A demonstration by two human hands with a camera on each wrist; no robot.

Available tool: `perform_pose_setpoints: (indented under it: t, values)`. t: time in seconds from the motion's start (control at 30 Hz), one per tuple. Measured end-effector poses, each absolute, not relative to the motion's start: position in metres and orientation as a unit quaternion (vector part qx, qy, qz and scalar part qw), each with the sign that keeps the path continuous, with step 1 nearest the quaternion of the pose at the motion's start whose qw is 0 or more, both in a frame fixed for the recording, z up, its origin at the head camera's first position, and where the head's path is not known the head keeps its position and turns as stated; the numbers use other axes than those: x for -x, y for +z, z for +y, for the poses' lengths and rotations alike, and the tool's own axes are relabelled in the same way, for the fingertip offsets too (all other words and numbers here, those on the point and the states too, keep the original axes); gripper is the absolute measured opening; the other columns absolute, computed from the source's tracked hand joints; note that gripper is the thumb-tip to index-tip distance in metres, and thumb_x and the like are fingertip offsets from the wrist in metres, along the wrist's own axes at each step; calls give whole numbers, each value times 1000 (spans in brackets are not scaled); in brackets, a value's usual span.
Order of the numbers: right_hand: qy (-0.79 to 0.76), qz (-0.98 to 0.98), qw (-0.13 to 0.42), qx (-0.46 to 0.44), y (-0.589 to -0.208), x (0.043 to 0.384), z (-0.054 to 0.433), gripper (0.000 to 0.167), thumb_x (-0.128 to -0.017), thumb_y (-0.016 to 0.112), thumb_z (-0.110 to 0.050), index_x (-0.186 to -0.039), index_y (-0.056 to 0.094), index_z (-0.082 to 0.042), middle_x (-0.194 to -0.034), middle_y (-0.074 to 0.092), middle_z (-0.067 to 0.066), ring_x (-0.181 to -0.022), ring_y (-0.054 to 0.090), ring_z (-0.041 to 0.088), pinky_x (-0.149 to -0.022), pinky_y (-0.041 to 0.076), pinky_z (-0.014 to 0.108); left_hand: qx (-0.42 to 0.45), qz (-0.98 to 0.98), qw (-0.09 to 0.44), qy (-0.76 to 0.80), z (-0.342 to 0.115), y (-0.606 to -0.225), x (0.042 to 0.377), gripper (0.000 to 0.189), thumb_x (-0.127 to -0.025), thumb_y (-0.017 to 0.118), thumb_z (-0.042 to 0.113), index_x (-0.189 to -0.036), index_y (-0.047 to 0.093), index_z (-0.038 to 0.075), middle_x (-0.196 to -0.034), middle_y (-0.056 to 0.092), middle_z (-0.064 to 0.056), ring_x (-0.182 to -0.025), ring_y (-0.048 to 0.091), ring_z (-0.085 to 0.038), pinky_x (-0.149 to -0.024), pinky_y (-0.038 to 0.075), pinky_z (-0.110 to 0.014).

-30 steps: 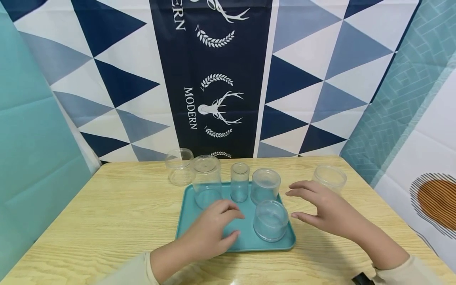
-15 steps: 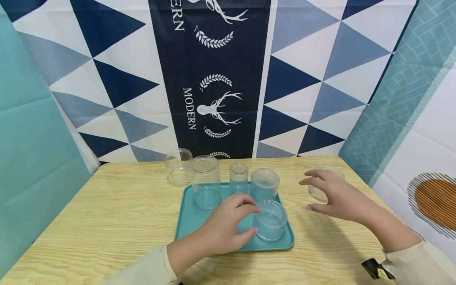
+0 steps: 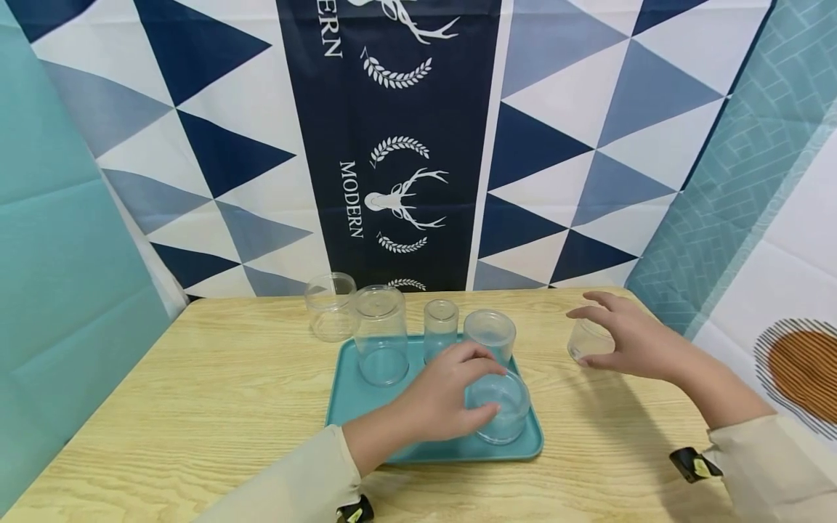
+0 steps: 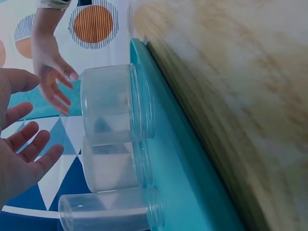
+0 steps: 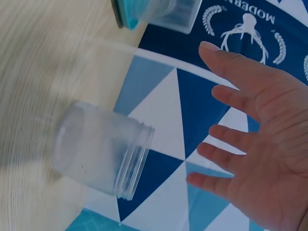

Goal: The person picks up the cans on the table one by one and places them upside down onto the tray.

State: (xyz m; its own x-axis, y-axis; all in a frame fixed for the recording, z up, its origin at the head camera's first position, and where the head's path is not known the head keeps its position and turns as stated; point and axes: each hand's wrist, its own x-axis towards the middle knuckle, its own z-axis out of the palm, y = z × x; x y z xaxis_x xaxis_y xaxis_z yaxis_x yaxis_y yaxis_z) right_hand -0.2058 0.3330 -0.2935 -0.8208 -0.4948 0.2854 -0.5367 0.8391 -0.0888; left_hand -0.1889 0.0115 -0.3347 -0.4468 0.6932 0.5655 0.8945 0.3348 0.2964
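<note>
Both hands are released and hold nothing: the left hand (image 3: 450,396) is held over the near right corner of the tray (image 3: 356,407), its fingers loosely bent and well parted from the thumb, apart from the squat jar (image 4: 107,106) below; the right hand (image 3: 631,338) is spread to a similar width beside the upright jar (image 5: 98,149), and the right wrist view shows a gap between them. The upright jar stands on the table (image 3: 196,407) near its far right corner, threaded mouth up; the squat jar stands mouth down on the tray. Both should handle as light, stiff and slick; whether they are glass or plastic cannot be told, so treat as breakable. Take hold round the smooth side wall, thumb opposite fingers, clear of the threads. Beyond the squat jar, another wide jar (image 3: 490,330) stands at the tray's far right corner, a narrow jar (image 3: 441,319) near the middle of the far edge, and a tall jar (image 3: 381,334) at the far left corner. A further jar (image 3: 329,319) stands outside the tray, towards the table's far edge. A patterned cloth (image 3: 549,87) hangs behind the table.
</note>
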Motion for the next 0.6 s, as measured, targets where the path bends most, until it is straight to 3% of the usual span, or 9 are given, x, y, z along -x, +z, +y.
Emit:
perform_pose_setpoints:
  t: [0.27, 0.6]
  values:
    - [79, -968, 65, -231, -295, 219, 344, 76, -72, 86, -38, -133, 55, -4, -141, 31, 40, -123, 33, 61, -90, 35, 74, 484, -814, 137, -289, 25, -331, 200, 39, -84, 75, 24, -120, 67, 12, -122, 56, -2, -113, 53, -14, -97, 42, -22]
    - [74, -977, 31, -199, -299, 235, 352, 87, -68, 87, -42, -137, 52, -3, -141, 24, 45, -124, 26, 67, -88, 32, 78, 470, -819, 121, -306, 37, -330, 210, 40, -83, 75, 26, -120, 68, 13, -120, 56, -2, -110, 52, -10, -93, 42, -17]
